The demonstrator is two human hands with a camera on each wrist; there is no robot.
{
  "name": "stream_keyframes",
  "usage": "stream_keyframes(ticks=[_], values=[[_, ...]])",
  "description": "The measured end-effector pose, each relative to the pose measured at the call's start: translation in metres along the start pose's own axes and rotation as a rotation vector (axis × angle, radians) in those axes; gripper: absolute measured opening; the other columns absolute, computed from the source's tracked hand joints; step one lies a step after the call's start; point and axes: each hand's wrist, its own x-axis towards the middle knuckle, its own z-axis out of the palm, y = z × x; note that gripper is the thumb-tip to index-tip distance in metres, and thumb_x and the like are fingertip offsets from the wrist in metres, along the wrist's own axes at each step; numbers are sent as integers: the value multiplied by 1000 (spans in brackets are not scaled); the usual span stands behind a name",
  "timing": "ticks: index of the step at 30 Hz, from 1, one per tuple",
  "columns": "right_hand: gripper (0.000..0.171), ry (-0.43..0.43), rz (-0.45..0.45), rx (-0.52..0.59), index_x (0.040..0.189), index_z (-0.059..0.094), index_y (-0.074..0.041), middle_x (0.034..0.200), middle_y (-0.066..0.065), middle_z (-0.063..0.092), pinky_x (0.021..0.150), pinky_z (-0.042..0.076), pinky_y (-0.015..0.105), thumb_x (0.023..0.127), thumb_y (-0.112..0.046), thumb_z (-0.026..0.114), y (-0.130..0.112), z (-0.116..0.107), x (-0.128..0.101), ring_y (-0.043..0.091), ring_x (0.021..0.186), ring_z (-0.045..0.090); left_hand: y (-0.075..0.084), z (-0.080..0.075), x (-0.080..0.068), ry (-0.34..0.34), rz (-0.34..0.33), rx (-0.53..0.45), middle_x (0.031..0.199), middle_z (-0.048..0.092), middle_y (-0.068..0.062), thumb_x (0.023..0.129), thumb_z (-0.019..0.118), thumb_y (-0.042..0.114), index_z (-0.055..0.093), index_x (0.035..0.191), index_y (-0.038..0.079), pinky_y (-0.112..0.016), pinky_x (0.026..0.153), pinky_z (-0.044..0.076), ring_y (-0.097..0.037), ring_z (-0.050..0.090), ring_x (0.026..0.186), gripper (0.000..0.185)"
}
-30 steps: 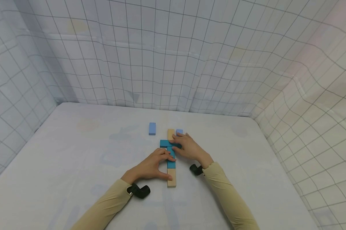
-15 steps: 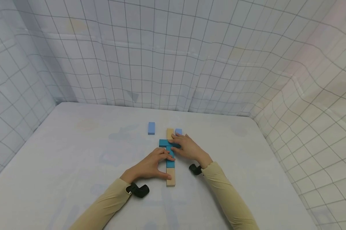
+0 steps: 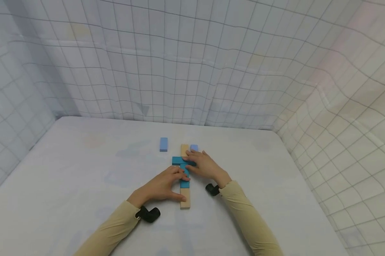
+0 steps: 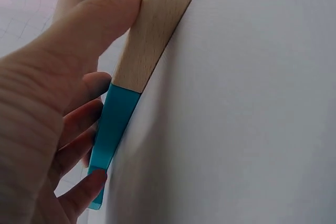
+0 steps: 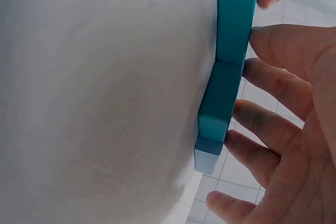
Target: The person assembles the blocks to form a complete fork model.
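My left hand [image 3: 158, 185] spans the near end of a row of blocks. Its thumb rests on the near light-wood block [image 3: 185, 203], while its fingers lie on the lengthwise teal block [image 3: 184, 184]. Across that block's far end sits a crosswise teal block [image 3: 177, 160]. My right hand [image 3: 206, 165] covers its right part, fingers spread over the top. In the right wrist view, fingertips touch the top faces of the crosswise teal block [image 5: 219, 92] and the lengthwise teal block [image 5: 236, 17]. Another light-wood block [image 3: 184, 148] continues the line beyond, partly hidden by the right hand's fingers.
A light-blue block [image 3: 163, 144] lies apart at the back left. Another light-blue block [image 3: 194, 147] sits beside the far wood block, partly behind the right fingers. The white-covered table [image 3: 83, 170] ends at grid-patterned curtains [image 3: 167, 71] behind and at both sides.
The head view has shifted slightly, so everything appears a little further left. Both hands stay in the same places on the blocks, and the blocks keep their arrangement.
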Motion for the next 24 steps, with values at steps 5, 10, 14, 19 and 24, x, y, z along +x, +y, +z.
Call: stream_keyframes(ticks=[5,10,14,19,24], values=[[43,7,-2,-7,133,52,-18,146,5,36,108,20,56,93,-34,55,0,0,0,22,137,29,3,-3,1,0,2,75,120,48,6,71,68,61,62,119,20,-34,98,39,-11,45,114,64],[42,13,-3,-42,132,53,-19,146,5,36,107,22,56,93,-36,54,0,1,1,21,136,30,4,-3,0,18,37,129,120,51,5,72,66,62,64,117,17,-34,97,40,-12,47,113,63],[42,20,0,-63,132,53,-20,146,4,37,107,22,56,93,-36,54,-1,3,1,20,136,30,5,-2,-3,54,74,158,119,52,4,74,66,60,65,114,16,-34,96,41,-13,48,112,60],[42,14,7,-78,132,53,-21,146,4,37,107,23,55,94,-38,53,-2,3,1,21,136,30,3,-6,-4,116,101,168,115,53,6,77,66,55,66,112,17,-33,93,43,-11,50,108,51],[43,1,21,-60,134,51,-20,146,4,36,107,22,55,94,-38,52,-3,0,1,21,136,30,-12,-24,-1,221,7,145,108,59,3,83,68,38,69,108,14,-35,87,47,-14,55,101,34]])
